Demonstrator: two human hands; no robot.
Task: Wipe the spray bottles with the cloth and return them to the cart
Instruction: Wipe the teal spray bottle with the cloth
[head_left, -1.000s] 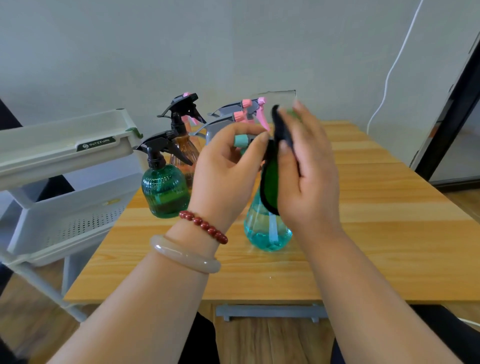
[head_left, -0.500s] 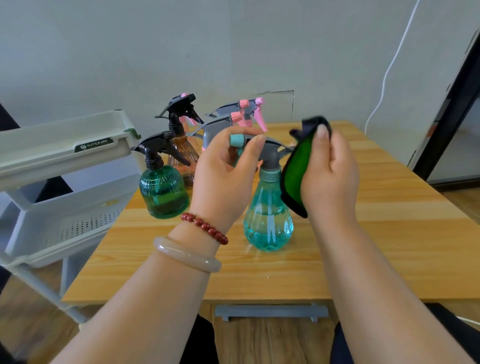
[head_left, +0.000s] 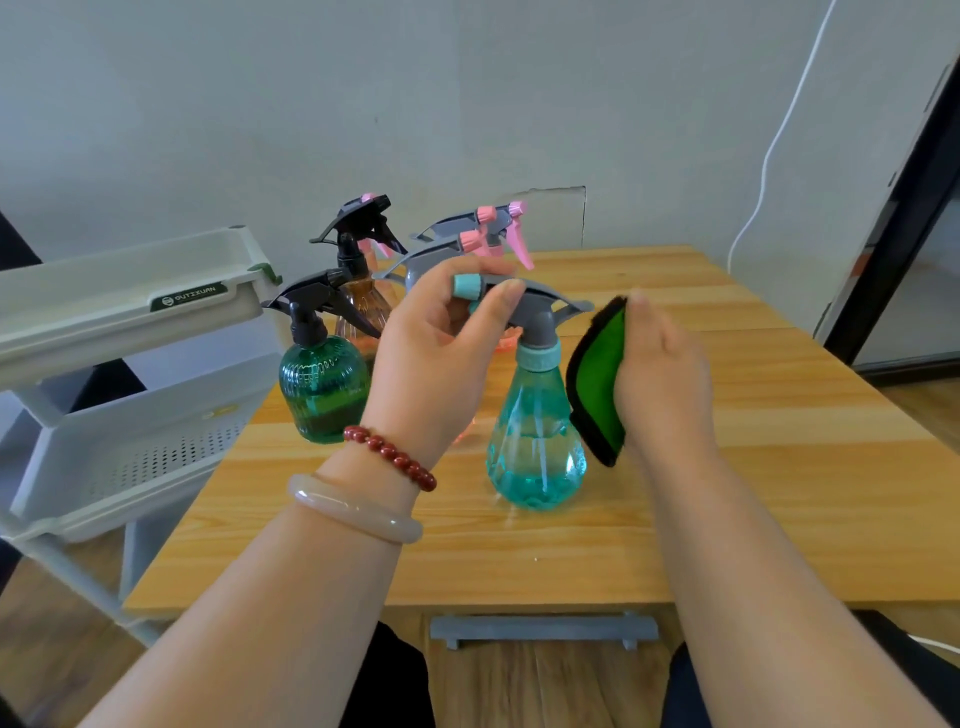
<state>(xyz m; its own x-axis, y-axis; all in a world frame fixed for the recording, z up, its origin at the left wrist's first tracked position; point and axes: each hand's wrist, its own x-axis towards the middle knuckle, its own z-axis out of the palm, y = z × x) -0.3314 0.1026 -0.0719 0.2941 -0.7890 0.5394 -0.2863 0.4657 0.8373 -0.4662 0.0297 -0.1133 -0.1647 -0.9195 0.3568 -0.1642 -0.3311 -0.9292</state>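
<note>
— What does the head view show in the middle?

— A teal spray bottle (head_left: 535, 447) stands upright on the tabletop (head_left: 753, 467), with liquid in its lower part. The left hand (head_left: 436, 358) grips its grey spray head, thumb and fingers curled round the part with the teal nozzle.

— And the other hand?

— The right hand (head_left: 662, 379) holds a folded green cloth (head_left: 597, 384) with a black edge against its palm, the thumb resting at the cloth's top edge. The cloth sits just beside the bottle's right shoulder; whether it touches the plastic cannot be told.

— Where are the other bottles?

— Behind the left hand. A green bottle (head_left: 319, 387) with a black trigger stands near the tabletop's left edge. An amber bottle (head_left: 363, 306), also with a black trigger, is just behind it. Two grey spray heads with pink nozzles (head_left: 483, 228) rise above the left hand; their bodies are mostly hidden.

— And the cart?

— The pale cart (head_left: 130, 291) stands to the left of the tabletop, with an upper tray and a perforated lower tray in view. No bottle can be seen in either.

— Anything on the wrists?

— The left wrist carries a red bead bracelet (head_left: 389, 457) and a pale bangle (head_left: 353, 509). A white cable (head_left: 779, 130) runs down the wall on the right.
</note>
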